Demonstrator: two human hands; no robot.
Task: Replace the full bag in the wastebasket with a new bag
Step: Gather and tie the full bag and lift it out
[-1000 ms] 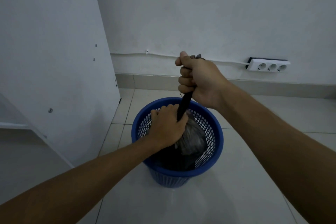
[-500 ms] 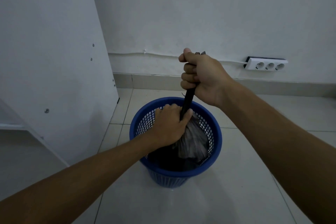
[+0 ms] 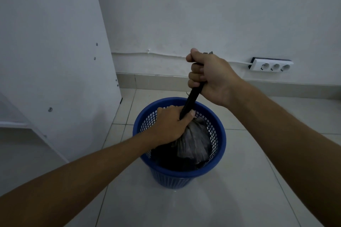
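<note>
Fingers of the left hand are curled tight round the neck of the black bag, right where the gathered plastic leaves the bulging body. Directly under those knuckles the bag still sits down inside the blue wastebasket, its crinkled grey-black belly pressed toward the mesh wall on the far side of that hand. Left of the clenched hand stands a white cabinet panel, well apart from the basket, and the tiled floor spreads out below.

Moving up and to the right, the neck is twisted into a thin dark rope that runs taut from the left fist to the right hand. That hand's fingers are wrapped shut around the top of the rope, thumb on top, with a small scrap of plastic poking out above the fist. Farther right of it, a white power strip sits fixed low on the wall, its cable passing behind the hand.

By my reckoning the task is in its early part: the mouth is gathered and twisted closed, but I can see no knot, and the full bag has not been lifted clear. Pulling it out, then fitting a fresh liner, is all still ahead, and no new bag is anywhere in sight.
</note>
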